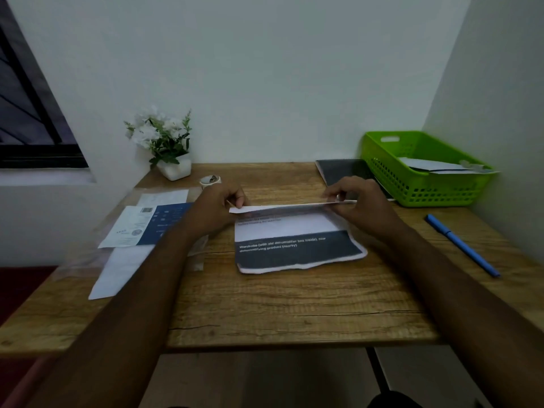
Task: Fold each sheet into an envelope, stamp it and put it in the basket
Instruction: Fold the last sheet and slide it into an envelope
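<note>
A printed sheet (297, 245) with a dark band and white text lies in the middle of the wooden table (265, 307). Its far edge is lifted off the table and folded toward me. My left hand (216, 209) pinches the left end of that raised edge. My right hand (357, 201) pinches the right end. The green basket (418, 187) stands at the back right with folded paper inside. A small roll of stamps or tape (210, 181) sits behind my left hand.
More printed sheets (141, 228) lie in a loose pile at the left. A blue pen (462, 245) lies at the right. A dark notebook (344, 170) sits beside the basket. A white pot of flowers (166, 142) stands at the back left.
</note>
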Tool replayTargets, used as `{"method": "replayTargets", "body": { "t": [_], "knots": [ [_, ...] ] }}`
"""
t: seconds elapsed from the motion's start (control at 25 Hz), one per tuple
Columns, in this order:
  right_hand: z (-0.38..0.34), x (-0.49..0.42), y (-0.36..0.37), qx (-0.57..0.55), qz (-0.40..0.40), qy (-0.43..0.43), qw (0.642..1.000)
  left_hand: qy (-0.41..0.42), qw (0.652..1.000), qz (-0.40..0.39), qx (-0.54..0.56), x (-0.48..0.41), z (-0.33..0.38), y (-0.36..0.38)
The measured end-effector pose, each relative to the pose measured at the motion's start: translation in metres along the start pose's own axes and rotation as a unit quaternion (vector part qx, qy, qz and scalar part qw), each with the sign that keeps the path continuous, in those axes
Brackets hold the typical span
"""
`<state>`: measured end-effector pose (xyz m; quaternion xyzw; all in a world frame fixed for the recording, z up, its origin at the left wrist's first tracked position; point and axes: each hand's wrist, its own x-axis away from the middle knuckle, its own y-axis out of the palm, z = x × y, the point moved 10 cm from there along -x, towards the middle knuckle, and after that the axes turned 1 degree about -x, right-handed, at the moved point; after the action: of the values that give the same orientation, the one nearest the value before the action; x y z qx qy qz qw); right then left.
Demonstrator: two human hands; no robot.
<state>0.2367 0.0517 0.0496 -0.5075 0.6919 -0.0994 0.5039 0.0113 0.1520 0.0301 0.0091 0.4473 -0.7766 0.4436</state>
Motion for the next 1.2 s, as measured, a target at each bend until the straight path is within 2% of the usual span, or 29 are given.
{"method": "replayTargets", "body": {
  "t": [0.16, 0.4, 0.56, 0.72, 0.84, 0.96, 1.08, 1.2],
  "knots": [
    [0.003, 0.001, 0.003, -0.007, -0.015, -0.016, 1.000, -0.029, 0.999, -0.033, -0.026, 0.000, -0.011, 0.008],
    [0.019, 0.008, 0.020, -0.009, -0.096, 0.041, 0.994, -0.020, 0.997, -0.052, -0.050, 0.002, -0.014, 0.009],
    [0.023, 0.013, 0.033, 0.021, -0.180, 0.057, 0.982, -0.038, 0.995, -0.071, -0.066, 0.001, -0.023, 0.010],
    [0.023, 0.017, 0.035, 0.020, -0.204, 0.088, 0.975, -0.053, 0.992, -0.081, -0.078, 0.001, -0.024, 0.012],
    [0.010, 0.015, 0.042, 0.029, -0.193, 0.053, 0.979, -0.025, 0.993, -0.091, -0.077, 0.002, -0.007, 0.019],
    [-0.006, 0.014, 0.062, 0.104, -0.212, 0.011, 0.972, 0.009, 0.988, -0.127, -0.086, 0.003, 0.009, 0.040],
    [-0.024, 0.013, 0.081, 0.153, -0.222, -0.026, 0.963, 0.028, 0.986, -0.132, -0.099, 0.004, 0.016, 0.049],
    [-0.027, 0.015, 0.093, 0.170, -0.240, -0.033, 0.955, 0.037, 0.983, -0.134, -0.119, 0.004, 0.013, 0.050]
  ]
}}
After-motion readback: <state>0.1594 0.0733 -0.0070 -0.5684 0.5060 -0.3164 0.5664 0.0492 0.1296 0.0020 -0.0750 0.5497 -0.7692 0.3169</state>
